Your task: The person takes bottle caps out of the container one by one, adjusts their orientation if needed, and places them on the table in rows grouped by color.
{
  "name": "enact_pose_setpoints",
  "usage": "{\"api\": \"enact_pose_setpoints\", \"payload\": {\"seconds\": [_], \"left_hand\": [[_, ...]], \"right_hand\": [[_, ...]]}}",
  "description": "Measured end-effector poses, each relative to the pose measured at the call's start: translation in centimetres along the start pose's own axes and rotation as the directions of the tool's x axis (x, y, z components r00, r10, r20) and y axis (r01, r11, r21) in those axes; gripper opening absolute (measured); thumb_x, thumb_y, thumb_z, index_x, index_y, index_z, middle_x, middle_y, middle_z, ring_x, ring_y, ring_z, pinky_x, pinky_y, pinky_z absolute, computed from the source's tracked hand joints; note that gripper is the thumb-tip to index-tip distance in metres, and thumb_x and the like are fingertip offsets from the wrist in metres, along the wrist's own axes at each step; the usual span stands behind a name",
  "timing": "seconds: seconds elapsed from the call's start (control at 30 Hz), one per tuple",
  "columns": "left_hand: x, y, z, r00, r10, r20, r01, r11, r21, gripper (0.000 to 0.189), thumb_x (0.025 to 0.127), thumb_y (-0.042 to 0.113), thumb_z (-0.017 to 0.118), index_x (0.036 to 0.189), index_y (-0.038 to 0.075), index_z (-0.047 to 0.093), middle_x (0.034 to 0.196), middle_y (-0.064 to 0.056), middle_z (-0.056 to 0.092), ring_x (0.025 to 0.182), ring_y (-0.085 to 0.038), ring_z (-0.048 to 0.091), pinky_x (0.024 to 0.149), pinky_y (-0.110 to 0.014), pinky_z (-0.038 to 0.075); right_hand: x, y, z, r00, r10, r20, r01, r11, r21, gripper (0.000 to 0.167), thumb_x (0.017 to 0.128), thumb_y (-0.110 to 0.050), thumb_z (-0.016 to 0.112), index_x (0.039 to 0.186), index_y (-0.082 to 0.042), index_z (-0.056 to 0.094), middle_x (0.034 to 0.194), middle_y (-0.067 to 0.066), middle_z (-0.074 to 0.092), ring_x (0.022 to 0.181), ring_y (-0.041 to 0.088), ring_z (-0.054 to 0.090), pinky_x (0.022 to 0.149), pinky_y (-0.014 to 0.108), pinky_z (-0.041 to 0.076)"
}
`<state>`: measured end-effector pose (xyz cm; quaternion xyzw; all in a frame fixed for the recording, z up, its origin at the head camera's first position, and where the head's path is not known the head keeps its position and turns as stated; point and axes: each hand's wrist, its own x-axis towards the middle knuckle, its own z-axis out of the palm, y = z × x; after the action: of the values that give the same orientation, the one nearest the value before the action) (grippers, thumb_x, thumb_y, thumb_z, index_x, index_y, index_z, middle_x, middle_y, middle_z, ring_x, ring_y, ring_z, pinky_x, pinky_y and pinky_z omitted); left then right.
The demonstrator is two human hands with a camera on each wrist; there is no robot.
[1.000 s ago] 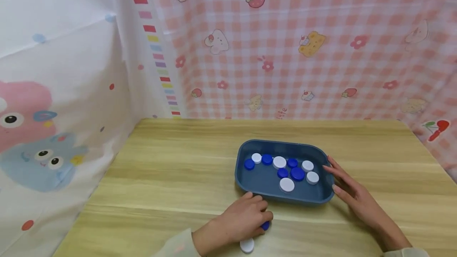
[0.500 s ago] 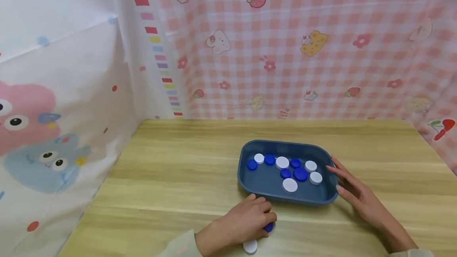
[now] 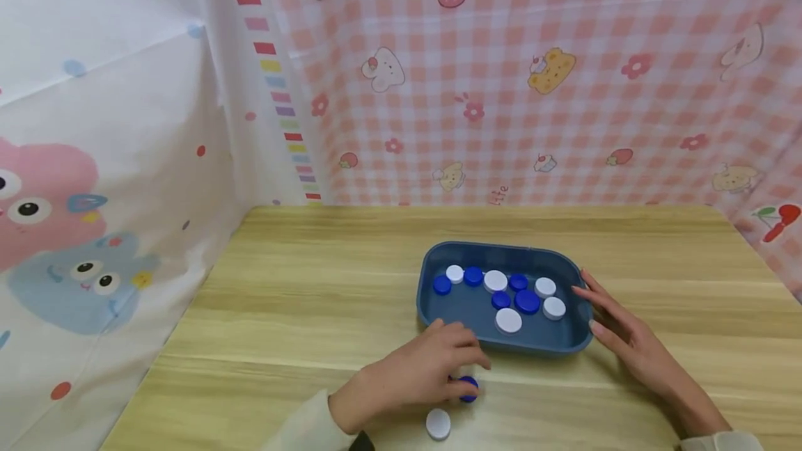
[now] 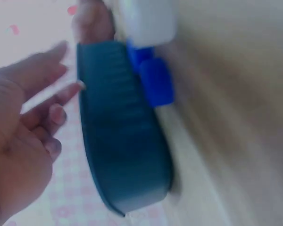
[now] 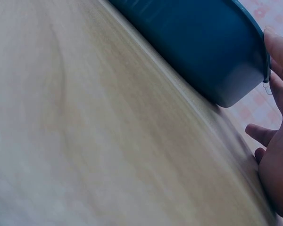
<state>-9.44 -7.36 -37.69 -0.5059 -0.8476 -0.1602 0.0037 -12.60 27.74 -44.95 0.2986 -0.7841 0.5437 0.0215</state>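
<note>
My left hand (image 3: 421,369) hovers at the near side of a dark blue tray (image 3: 460,332), fingers spread apart and holding nothing. Under its thumb a blue round cap (image 3: 468,390) lies on the table, and a white round cap (image 3: 438,424) is just nearer. The left wrist view shows this blue cap (image 4: 157,82) with a second blue cap (image 4: 139,54) behind it, partly hidden. My right hand (image 3: 639,350) rests its fairly straight fingertips at the tray's right end, thumb at the rim (image 5: 266,52). Several blue and white caps, such as a large blue one (image 3: 527,302), lie inside the tray.
A wooden table (image 3: 301,284) carries everything. Behind it hangs a pink checked cloth (image 3: 413,117), and a white printed cloth (image 3: 156,110) closes off the left side.
My left hand has lifted and its fingers have spread off the blue cap, which stays on the table. My right hand stays at the tray's end.
</note>
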Motion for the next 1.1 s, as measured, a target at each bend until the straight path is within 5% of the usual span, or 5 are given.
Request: {"api": "enact_pose_setpoints", "payload": {"seconds": [0.17, 0.33, 0.5, 0.67, 1.1], "left_hand": [[1.1, -1.5, -1.6, 0.988, 0.000, -0.153, -0.030, 0.980, -0.196, 0.030, 0.082, 0.029, 0.077, 0.108, 0.016, 0.069, 0.102, 0.006, 0.060, 0.090, -0.005, 0.048, 0.078, -0.020, 0.032], [2.7, -3.8, -2.5, 0.987, -0.025, -0.159, -0.022, 0.958, -0.285, 0.030, 0.083, 0.024, 0.077, 0.110, 0.014, 0.067, 0.103, 0.005, 0.062, 0.078, -0.014, 0.051, 0.072, -0.021, 0.037], [4.5, -6.2, -2.2, 0.993, -0.027, -0.113, -0.017, 0.927, -0.374, 0.032, 0.082, 0.019, 0.078, 0.111, 0.014, 0.067, 0.100, 0.006, 0.062, 0.070, -0.014, 0.050, 0.065, -0.021, 0.040], [6.2, -7.3, -1.8, 0.997, -0.083, -0.006, 0.073, 0.910, -0.408, 0.033, 0.083, 0.018, 0.076, 0.114, 0.016, 0.066, 0.103, 0.000, 0.064, 0.070, -0.012, 0.049, 0.065, -0.019, 0.038], [9.2, -9.2, -0.7, 0.967, -0.180, 0.181, 0.241, 0.877, -0.416, 0.030, 0.083, 0.013, 0.076, 0.112, 0.020, 0.067, 0.104, 0.004, 0.061, 0.070, -0.008, 0.049, 0.065, -0.018, 0.041]], "right_hand": [[0.0, 0.1, 0.0, 1.000, -0.008, -0.006, 0.008, 1.000, 0.001, 0.049, 0.094, 0.012, 0.044, 0.142, 0.004, 0.038, 0.158, 0.013, 0.014, 0.143, 0.016, 0.016, 0.103, 0.015, 0.026], [0.2, 0.0, 0.1, 1.000, -0.010, 0.002, 0.010, 1.000, 0.012, 0.049, 0.094, 0.013, 0.044, 0.142, 0.006, 0.037, 0.158, 0.013, 0.014, 0.143, 0.017, 0.014, 0.103, 0.015, 0.026], [0.2, 0.0, 0.2, 1.000, -0.025, -0.004, 0.025, 0.999, 0.023, 0.049, 0.094, 0.013, 0.044, 0.142, 0.006, 0.037, 0.157, 0.015, 0.014, 0.143, 0.016, 0.015, 0.103, 0.015, 0.026], [0.0, 0.1, 0.1, 0.999, -0.036, -0.003, 0.036, 0.999, 0.017, 0.049, 0.093, 0.014, 0.043, 0.142, 0.007, 0.037, 0.157, 0.016, 0.013, 0.143, 0.017, 0.015, 0.104, 0.016, 0.026], [0.1, 0.0, 0.1, 0.999, -0.030, 0.011, 0.029, 0.999, 0.046, 0.049, 0.094, 0.014, 0.042, 0.142, 0.007, 0.035, 0.157, 0.016, 0.012, 0.144, 0.016, 0.013, 0.103, 0.015, 0.027]]}}
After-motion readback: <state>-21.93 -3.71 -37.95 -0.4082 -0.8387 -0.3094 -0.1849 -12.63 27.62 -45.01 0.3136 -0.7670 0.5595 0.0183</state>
